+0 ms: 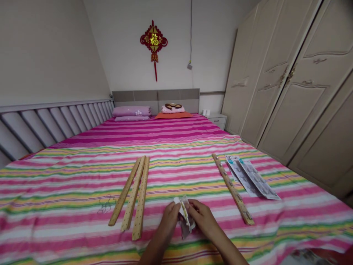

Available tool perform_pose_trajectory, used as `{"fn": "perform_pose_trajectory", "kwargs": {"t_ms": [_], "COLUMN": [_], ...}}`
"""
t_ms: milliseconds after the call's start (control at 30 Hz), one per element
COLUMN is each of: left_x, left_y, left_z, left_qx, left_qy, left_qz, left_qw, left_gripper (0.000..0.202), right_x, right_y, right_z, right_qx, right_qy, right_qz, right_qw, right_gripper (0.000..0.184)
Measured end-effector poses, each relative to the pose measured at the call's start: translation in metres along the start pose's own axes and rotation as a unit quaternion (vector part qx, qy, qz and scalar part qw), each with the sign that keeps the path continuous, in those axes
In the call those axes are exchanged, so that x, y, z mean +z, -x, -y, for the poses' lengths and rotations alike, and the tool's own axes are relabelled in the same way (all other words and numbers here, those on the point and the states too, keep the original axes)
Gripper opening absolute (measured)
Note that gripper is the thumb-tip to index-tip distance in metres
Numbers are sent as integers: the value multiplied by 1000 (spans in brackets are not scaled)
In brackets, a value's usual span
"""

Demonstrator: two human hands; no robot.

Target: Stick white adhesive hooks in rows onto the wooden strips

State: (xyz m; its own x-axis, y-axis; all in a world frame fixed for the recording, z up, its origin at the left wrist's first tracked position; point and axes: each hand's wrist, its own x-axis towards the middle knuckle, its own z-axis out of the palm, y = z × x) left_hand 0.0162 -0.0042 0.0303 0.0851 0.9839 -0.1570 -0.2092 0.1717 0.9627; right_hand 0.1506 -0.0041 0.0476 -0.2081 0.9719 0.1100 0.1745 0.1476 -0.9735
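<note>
Both hands meet low in the middle of the view, over the striped bedspread. My left hand (170,217) pinches one side of a small clear plastic packet (186,230), and my right hand (202,217) grips its other side. Pale, narrow pieces show inside the packet or at its opening; their kind is too small to tell. To the left lie three wooden strips (134,198) with rows of small holes, fanned slightly apart. On the right is another wooden strip (231,187) with several small metal pieces along it.
Two printed sheets (256,178) overlap beside the right strip. A thin tangled thread or wire (106,204) lies left of the three strips. Folded bedding (132,112) rests by the headboard (135,96). A wardrobe (278,81) stands on the right, a slatted rail (63,123) on the left.
</note>
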Motion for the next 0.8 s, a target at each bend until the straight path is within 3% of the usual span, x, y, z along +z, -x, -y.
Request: {"fn": "perform_pose_trajectory", "kwargs": {"t_ms": [233, 400, 600, 800], "left_x": [-6, -8, -9, -1], "left_y": [-1, 0, 4, 5], "left_z": [-3, -2, -4, 3], "left_qx": [-16, -16, -24, -26], "left_qy": [-24, -42, -46, -91], "left_qz": [14, 2, 3, -30], "left_qw": [999, 999, 999, 995], "left_gripper": [25, 25, 25, 20], "right_x": [2, 7, 4, 3], "right_y": [2, 3, 1, 6], "right_z": [-7, -6, -8, -8], "right_qx": [19, -27, -10, -15], "right_qy": [26, 67, -14, 45], "right_qz": [-17, -57, 37, 53], "right_qw": [999, 996, 999, 997], "right_gripper": [43, 47, 33, 36]}}
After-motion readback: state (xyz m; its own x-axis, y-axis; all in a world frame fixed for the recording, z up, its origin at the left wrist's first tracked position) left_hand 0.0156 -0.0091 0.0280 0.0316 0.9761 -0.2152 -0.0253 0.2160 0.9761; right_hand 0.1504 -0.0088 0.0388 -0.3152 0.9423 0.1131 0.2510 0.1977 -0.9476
